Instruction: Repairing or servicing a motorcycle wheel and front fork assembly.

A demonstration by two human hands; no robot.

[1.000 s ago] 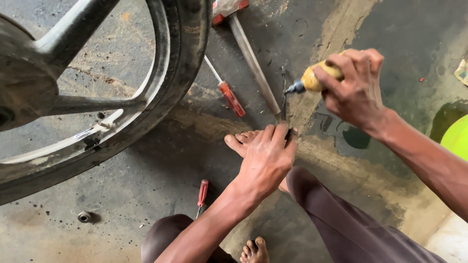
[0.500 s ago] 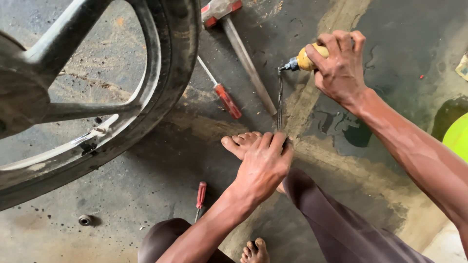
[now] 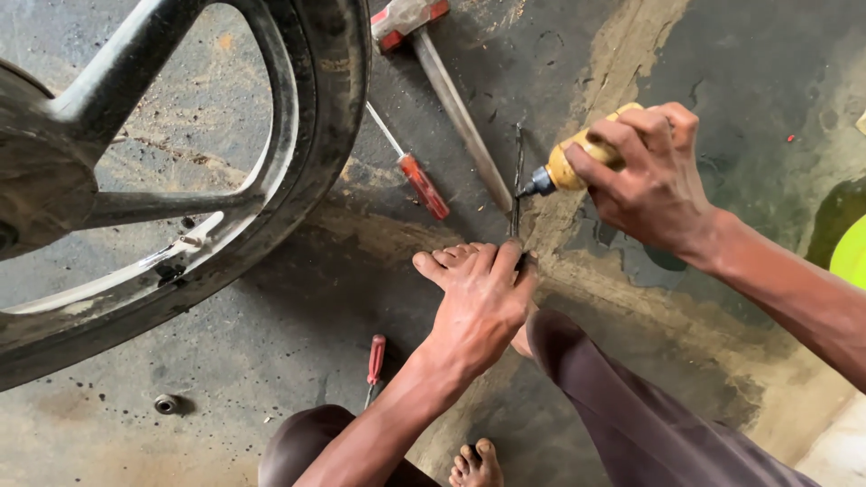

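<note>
Left of the left hand (image 3: 478, 302), bare floor (image 3: 298, 325) lies open up to the tyre (image 3: 338, 108). A red-handled screwdriver (image 3: 422, 185) and a long steel tool (image 3: 460, 117) block the way ahead; another small screwdriver (image 3: 374, 361) lies near the wrist.

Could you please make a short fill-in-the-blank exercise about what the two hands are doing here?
1. The right hand holds a small ____-coloured bottle with a dark nozzle.
2. The left hand rests on a bare ____ and pinches the lower end of a thin dark strip.
3. A screwdriver with a ____ handle lies beside the wheel.

Missing words: yellow; foot; red
</note>
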